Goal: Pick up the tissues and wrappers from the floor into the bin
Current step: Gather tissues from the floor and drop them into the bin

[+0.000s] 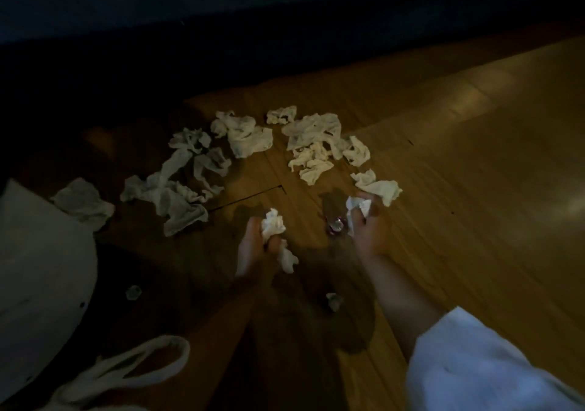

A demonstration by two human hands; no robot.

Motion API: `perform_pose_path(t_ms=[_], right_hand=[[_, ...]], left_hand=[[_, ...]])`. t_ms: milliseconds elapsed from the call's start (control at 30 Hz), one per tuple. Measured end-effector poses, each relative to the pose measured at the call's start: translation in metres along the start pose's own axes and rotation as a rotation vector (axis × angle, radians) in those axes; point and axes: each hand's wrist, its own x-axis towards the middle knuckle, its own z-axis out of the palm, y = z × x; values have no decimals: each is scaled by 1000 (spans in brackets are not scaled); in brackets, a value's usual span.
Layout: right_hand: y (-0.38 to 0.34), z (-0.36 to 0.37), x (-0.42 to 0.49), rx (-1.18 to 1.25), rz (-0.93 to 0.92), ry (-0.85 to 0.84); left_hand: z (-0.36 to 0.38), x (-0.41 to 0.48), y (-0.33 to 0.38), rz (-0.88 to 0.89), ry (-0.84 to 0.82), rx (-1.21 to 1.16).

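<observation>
Barely started, by the look of it. Left hand (253,246) is curled round a crumpled tissue (273,225). Right hand (370,233) grips another wad (357,208), with a shiny wrapper (335,227) at its fingers; can't tell if it's held. Most tissues (247,138) lie scattered on the floor (474,157) ahead. Small wrapper (334,301) sits between the forearms, another scrap (133,292) further left. White rounded thing (38,268) at the left edge may be the bin; unclear. Nothing visibly binned.
</observation>
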Motion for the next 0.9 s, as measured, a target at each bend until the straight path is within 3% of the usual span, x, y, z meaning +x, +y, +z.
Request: perform_pose_path(t_ms=[133,267,367,567,667,700,800,900], right_hand=[[-91,-21,-22,111,-51,-138],[-200,-37,-53,307,-6,-358],[-266,-31,-82,460,21,-500],[-384,12,-158,496,-285,-915],[-415,35,-193,348,-386,-1098],[-419,41,-199,276,-425,-1133],[-417,57,-204,-15,-651,-1118],[-393,61,-202,-209,-853,-996]], left_hand=[[-46,-28,36,103,99,-155],[-121,-68,81,208,11,-480],[-185,-94,111,339,182,-564],[-309,-134,116,368,646,-611],[-349,-131,88,254,626,-653],[-356,-126,78,167,606,-581],[-368,-120,45,-215,588,138],[-354,-141,22,-193,586,420]])
